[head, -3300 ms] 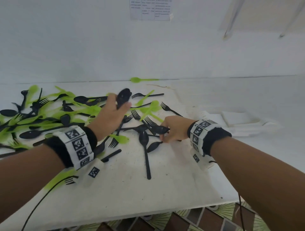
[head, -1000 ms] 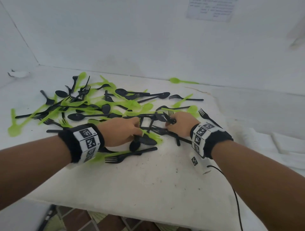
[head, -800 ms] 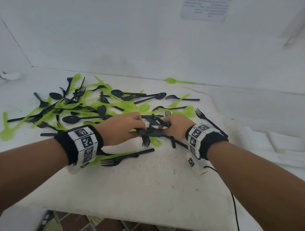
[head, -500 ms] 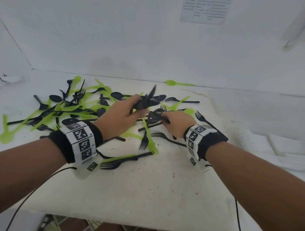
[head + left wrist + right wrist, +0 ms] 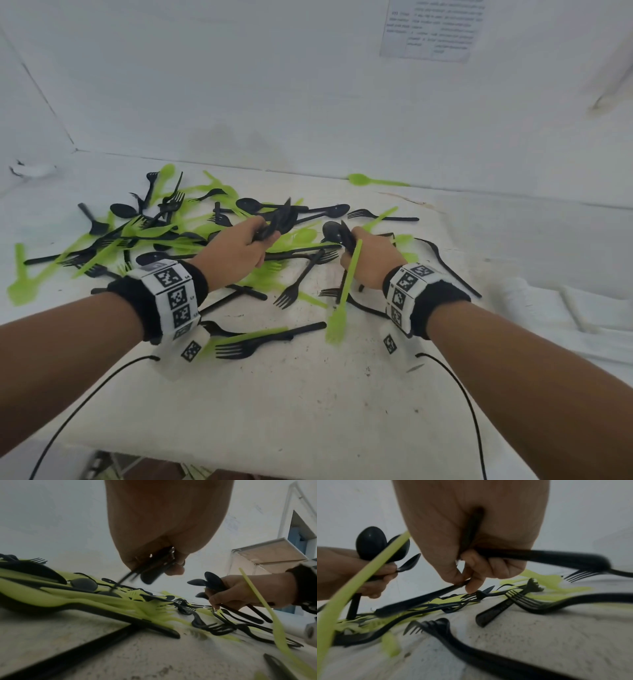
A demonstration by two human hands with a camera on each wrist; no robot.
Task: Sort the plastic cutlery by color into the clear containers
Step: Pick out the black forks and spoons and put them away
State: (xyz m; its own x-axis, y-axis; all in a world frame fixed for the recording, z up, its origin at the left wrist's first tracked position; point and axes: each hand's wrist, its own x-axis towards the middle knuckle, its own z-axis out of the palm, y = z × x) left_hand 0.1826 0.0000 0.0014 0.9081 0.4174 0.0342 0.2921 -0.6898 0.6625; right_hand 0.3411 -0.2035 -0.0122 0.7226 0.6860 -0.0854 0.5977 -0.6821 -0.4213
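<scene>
Black and lime-green plastic cutlery (image 5: 164, 233) lies scattered over the white table (image 5: 274, 394). My left hand (image 5: 239, 250) is raised a little over the pile and grips a bundle of black cutlery (image 5: 279, 221) (image 5: 154, 568). My right hand (image 5: 371, 260) grips several black spoons (image 5: 337, 233) (image 5: 211, 581) and black handles (image 5: 471, 531). A green utensil (image 5: 344, 294) (image 5: 351, 588) hangs down from this hand, its wide end near the table. The right fingertips (image 5: 472, 586) pinch another black handle. A clear container (image 5: 265, 553) stands beyond the right hand.
A lone green spoon (image 5: 363, 179) lies by the back wall. White cloth (image 5: 582, 308) sits on the right. Black forks (image 5: 239, 349) lie near the front between my wrists. Wrist cables (image 5: 85, 394) trail over the table's front edge (image 5: 239, 455).
Both hands have lifted off the table with black pieces and drawn apart. The green utensil that lay between them now hangs from the right hand.
</scene>
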